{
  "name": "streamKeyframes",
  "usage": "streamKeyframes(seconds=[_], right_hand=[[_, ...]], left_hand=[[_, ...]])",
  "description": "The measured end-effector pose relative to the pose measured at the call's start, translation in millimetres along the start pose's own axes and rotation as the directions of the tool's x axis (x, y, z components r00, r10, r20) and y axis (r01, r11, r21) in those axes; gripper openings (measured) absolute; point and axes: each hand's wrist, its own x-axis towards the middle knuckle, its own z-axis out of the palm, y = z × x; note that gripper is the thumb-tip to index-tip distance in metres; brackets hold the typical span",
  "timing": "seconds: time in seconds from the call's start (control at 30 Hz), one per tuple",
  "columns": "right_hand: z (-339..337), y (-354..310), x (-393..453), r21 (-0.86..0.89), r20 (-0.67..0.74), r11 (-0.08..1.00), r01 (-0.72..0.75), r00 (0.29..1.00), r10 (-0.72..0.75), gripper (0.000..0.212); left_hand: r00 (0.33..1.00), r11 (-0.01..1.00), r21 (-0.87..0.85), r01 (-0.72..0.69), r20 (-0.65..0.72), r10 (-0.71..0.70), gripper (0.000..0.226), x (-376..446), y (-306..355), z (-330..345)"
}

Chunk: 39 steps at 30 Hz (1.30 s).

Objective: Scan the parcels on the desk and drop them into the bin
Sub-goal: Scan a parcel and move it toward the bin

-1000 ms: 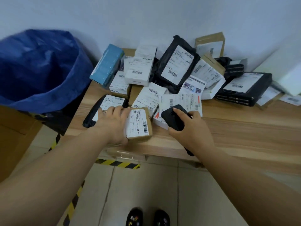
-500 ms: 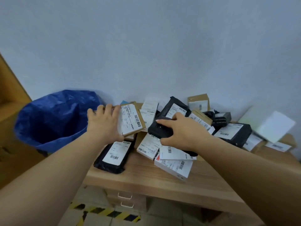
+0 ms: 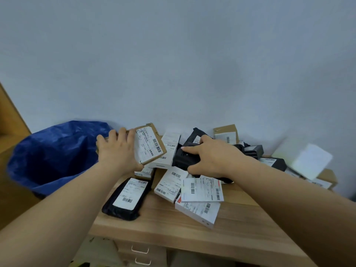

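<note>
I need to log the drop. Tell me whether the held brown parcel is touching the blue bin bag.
Cannot tell. In the head view the left hand holds the brown parcel up beside the blue bin bag, and the hand hides the parcel's near edge.

A single wide-angle camera, worn on the person's head, looks forward and slightly down across the light wooden bench [image 3: 221,226], with the pale blue-grey wall [image 3: 173,54] filling the upper half of the picture. Both bare forearms reach in from the bottom corners, the left hand [image 3: 117,151] and right hand [image 3: 213,158] sitting close to the lens near mid-frame. The blue plastic-lined bin [image 3: 54,157] stands at left, just beside the bench's end, and the heap of labelled parcels [image 3: 192,182] lies centre and right. The bench's front edge and white drawer handles [image 3: 140,251] show below. Straight lines bow toward the edges. No second view overlaps.
</note>
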Motion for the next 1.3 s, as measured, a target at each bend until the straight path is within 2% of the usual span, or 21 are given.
streamKeyframes(seconds=[0.17, 0.33, 0.47, 0.67, 0.87, 1.13, 1.3], right_hand=[[-1.0, 6.6, -0.5, 0.097, -0.069, 0.995, 0.004, 0.998, 0.002, 0.07], [10.0, -8.9, 14.6, 0.208, -0.166, 0.977, 0.049, 0.986, -0.014, 0.071], [23.2, -41.4, 40.2, 0.37, -0.268, 0.924, 0.098, 0.964, 0.006, 0.071], [34.2, -122.0, 83.8, 0.5, -0.353, 0.845, 0.193, 0.936, -0.004, 0.07], [36.7, -220.1, 131.8, 0.511, -0.367, 0.818, 0.265, 0.928, -0.072, 0.07], [40.8, -379.5, 203.9, 0.542, -0.372, 0.788, 0.291, 0.924, -0.086, 0.073], [41.5, -452.0, 238.4, 0.56, -0.368, 0.782, 0.274, 0.928, -0.061, 0.07]], left_hand=[[1.0, 0.999, -0.034, 0.026, 0.008, -0.026, 0.122, -2.8, 5.8, -0.4], [0.991, 0.984, -0.116, 0.133, 0.032, -0.13, 0.125, -19.7, -5.0, -0.7], [0.961, 0.954, -0.131, 0.269, 0.104, -0.256, 0.133, -40.8, -41.0, 2.0], [0.82, 0.812, -0.152, 0.563, 0.221, -0.527, 0.127, -77.3, -130.5, 16.5], [0.731, 0.725, -0.123, 0.678, 0.218, -0.647, 0.125, -99.2, -227.2, 41.2], [0.741, 0.733, -0.129, 0.668, 0.216, -0.636, 0.126, -98.2, -378.4, 82.2], [0.75, 0.754, -0.088, 0.651, 0.231, -0.62, 0.127, -86.2, -453.1, 111.5]])
